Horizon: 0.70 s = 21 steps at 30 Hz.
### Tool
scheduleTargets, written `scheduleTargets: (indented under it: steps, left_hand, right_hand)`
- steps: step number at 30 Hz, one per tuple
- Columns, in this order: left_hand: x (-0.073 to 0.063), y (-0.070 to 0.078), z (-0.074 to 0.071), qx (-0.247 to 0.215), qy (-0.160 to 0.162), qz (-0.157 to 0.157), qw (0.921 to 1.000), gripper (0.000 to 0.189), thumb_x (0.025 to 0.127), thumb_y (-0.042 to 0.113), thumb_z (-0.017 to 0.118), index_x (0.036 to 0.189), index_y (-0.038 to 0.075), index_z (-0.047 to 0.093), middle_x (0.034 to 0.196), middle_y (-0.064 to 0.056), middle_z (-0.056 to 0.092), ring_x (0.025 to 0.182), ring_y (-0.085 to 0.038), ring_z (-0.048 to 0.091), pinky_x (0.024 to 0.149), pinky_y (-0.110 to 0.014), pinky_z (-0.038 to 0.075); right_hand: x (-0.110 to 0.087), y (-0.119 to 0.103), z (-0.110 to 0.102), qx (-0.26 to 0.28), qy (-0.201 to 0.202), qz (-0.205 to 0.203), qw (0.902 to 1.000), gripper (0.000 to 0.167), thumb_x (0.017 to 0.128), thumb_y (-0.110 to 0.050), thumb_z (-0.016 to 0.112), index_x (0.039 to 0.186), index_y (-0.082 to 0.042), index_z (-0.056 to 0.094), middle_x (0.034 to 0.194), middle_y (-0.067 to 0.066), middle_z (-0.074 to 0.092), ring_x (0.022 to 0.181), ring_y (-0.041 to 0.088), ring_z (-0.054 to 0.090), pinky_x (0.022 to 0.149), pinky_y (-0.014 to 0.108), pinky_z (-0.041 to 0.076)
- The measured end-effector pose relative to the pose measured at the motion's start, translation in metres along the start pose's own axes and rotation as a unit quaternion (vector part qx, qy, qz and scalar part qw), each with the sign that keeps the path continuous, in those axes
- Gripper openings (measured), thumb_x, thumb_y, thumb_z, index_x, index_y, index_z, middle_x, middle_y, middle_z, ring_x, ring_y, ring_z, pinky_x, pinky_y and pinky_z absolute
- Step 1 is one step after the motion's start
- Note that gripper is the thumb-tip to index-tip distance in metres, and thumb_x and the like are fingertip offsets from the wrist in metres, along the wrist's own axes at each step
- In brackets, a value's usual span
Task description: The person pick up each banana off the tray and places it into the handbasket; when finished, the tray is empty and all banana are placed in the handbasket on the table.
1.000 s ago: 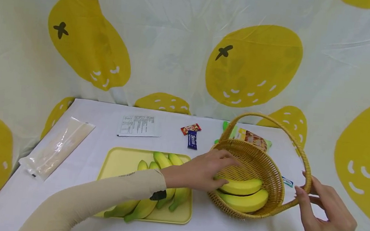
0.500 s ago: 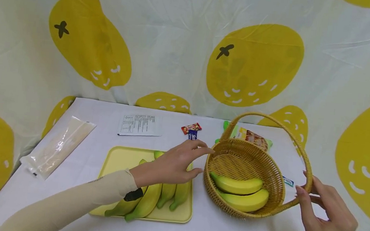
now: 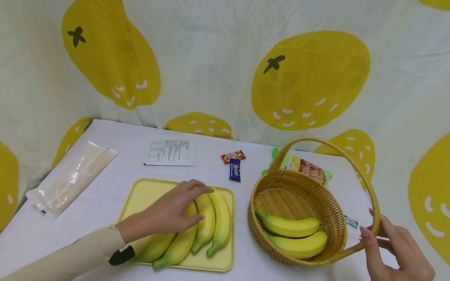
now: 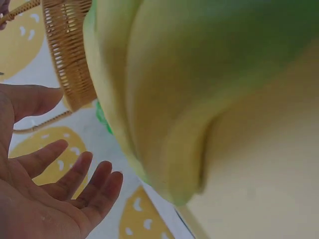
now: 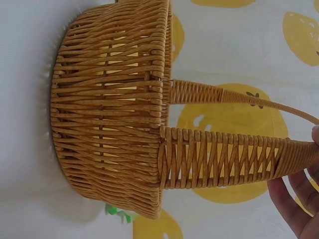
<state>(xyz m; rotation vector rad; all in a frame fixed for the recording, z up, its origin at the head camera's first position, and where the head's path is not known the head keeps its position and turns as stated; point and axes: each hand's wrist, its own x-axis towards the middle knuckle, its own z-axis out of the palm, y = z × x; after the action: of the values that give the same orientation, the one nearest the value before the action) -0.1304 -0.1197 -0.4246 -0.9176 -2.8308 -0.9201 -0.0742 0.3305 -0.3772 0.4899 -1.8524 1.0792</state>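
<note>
Above a yellow tray (image 3: 138,191) my left hand (image 3: 171,207) hovers with its fingers apart and holds nothing. Under and beside it lie several bananas (image 3: 222,224), partly covered by the hand and forearm; in the left wrist view the bananas (image 4: 164,99) loom large beside the spread fingers (image 4: 75,172). To the right stands a wicker basket (image 3: 254,234), where two bananas (image 3: 296,246) lie side by side. My right hand (image 3: 398,261) pinches the basket's arched handle (image 3: 373,204) between thumb and fingers. The right wrist view shows the basket's woven side (image 5: 109,99), with that hand (image 5: 304,194) at the handle.
Behind the tray lie a white printed packet (image 3: 171,152), a red snack wrapper (image 3: 233,156) and a blue one (image 3: 235,170). A clear plastic package (image 3: 72,180) is at the left. A green food bag (image 3: 308,167) and a small blue-white wrapper (image 3: 350,222) sit partly behind the basket.
My left hand has drawn back leftward from the bananas in the basket to above the bananas on the tray. The right hand and the basket look unmoved.
</note>
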Motion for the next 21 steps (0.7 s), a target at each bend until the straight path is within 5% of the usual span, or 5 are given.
scheduleTargets:
  steps: [15, 21]
  left_hand:
    - [-0.061, -0.029, 0.0, 0.036, 0.06, -0.058, 0.9959, 0.079, 0.082, 0.033, 0.089, 0.152, 0.014, 0.056, 0.143, -0.007, 0.053, 0.126, -0.031, 0.055, 0.1, -0.054, 0.049]
    - [-0.076, -0.03, 0.006, 0.048, 0.047, -0.102, 0.9924, 0.095, 0.082, 0.047, 0.088, 0.161, 0.015, 0.045, 0.147, -0.012, 0.049, 0.127, -0.034, 0.054, 0.096, -0.055, 0.051]
  right_hand:
    - [0.001, -0.002, 0.0, -0.004, -0.003, -0.002, 1.0, 0.032, 0.087, 0.003, 0.081, 0.112, 0.021, 0.072, 0.093, 0.016, 0.074, 0.09, 0.002, 0.068, 0.081, 0.01, 0.05]
    - [0.0, -0.001, -0.001, -0.009, -0.006, 0.004, 0.9999, 0.031, 0.087, 0.003, 0.082, 0.112, 0.02, 0.072, 0.093, 0.015, 0.073, 0.09, 0.002, 0.068, 0.081, 0.01, 0.05]
